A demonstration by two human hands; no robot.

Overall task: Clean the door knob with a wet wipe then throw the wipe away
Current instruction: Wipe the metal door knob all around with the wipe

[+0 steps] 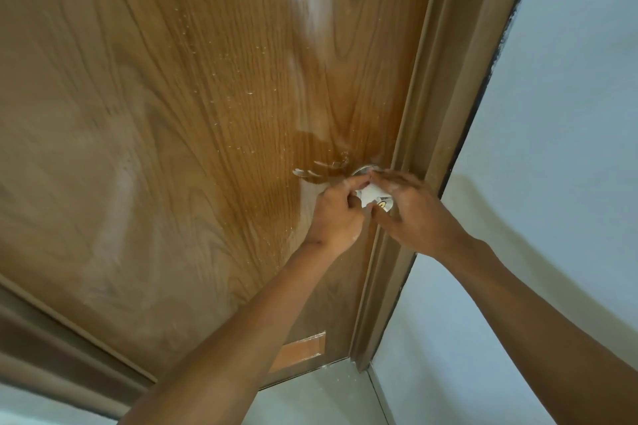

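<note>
A shiny metal door knob [384,204] sticks out of the wooden door [193,121] near its right edge, with its round base plate [364,169] just above. A white wet wipe [371,193] is draped over the knob. My left hand [336,216] pinches the wipe from the left side. My right hand [419,214] wraps around the knob from the right, fingers on the wipe. Most of the knob is hidden by the wipe and my fingers.
The brown door frame [424,134] runs beside the knob on the right. A pale wall [552,148] lies beyond it. A wet patch darkens the door above the knob. Pale floor [310,397] shows at the bottom. An orange patch [302,352] marks the door's lower corner.
</note>
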